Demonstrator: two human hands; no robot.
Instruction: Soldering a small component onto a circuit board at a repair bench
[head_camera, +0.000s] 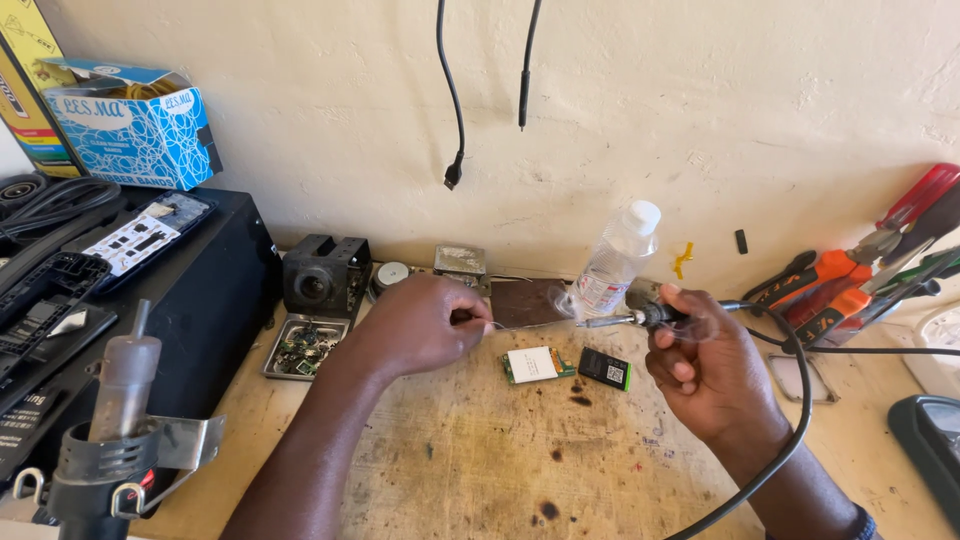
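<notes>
My right hand (705, 365) grips a soldering iron (625, 320) by its black handle, tip pointing left. My left hand (425, 325) pinches a thin strand of solder wire (515, 325) that runs right toward the iron's tip; the two meet above the wooden bench. Just below them lie a small green circuit board with a white shield (535, 364) and a small black rectangular part (605, 368). The iron's black cable (795, 400) loops down past my right wrist.
A clear plastic bottle (615, 262) stands by the wall. A metal tray of small parts (303, 347) and a black block (325, 273) sit left. A hot-air wand in a holder (120, 400) is front left. Pliers and cutters (850, 285) lie right.
</notes>
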